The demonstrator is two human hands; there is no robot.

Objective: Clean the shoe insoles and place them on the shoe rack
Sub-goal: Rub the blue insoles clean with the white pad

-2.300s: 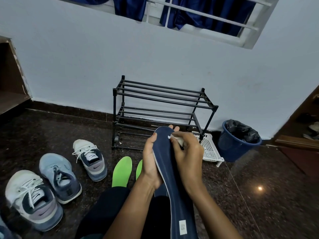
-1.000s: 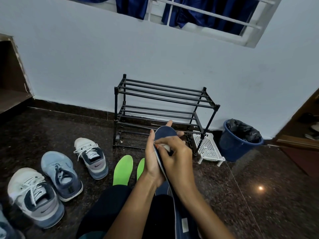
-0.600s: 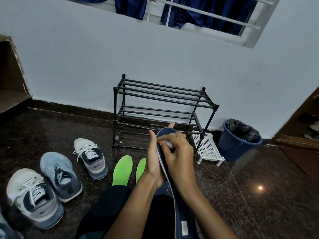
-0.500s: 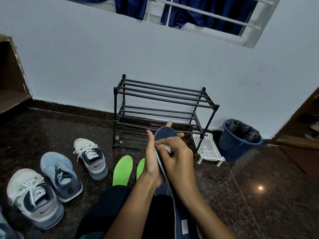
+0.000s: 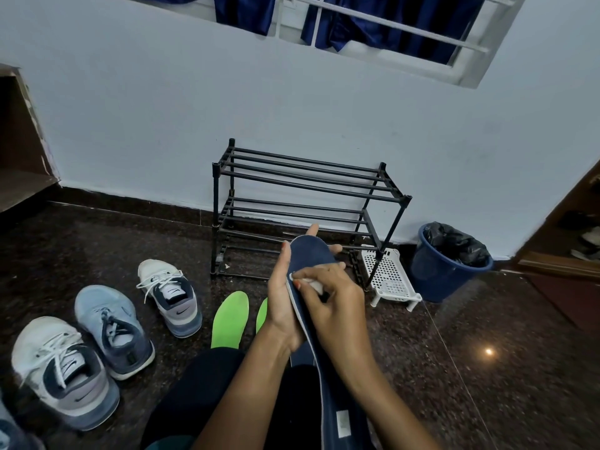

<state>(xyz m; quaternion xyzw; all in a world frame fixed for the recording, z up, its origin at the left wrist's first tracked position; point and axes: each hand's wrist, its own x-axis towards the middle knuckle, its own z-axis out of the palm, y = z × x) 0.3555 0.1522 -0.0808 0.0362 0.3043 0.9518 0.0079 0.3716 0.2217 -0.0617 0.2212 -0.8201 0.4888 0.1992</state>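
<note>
Right hand [image 5: 334,310] is curled against the navy insole [image 5: 313,251], pinching a small white wipe [image 5: 313,284] onto its left edge, lower and further left than two seconds back, when it rubbed the right side of the toe. Left hand [image 5: 281,303] keeps cradling the insole from behind, thumb along the rim, fingertips poking past the toe. Shoe rack [image 5: 308,184] at the wall, three sneakers [image 5: 110,329] and two green insoles [image 5: 229,319] on the floor haven't budged
</note>
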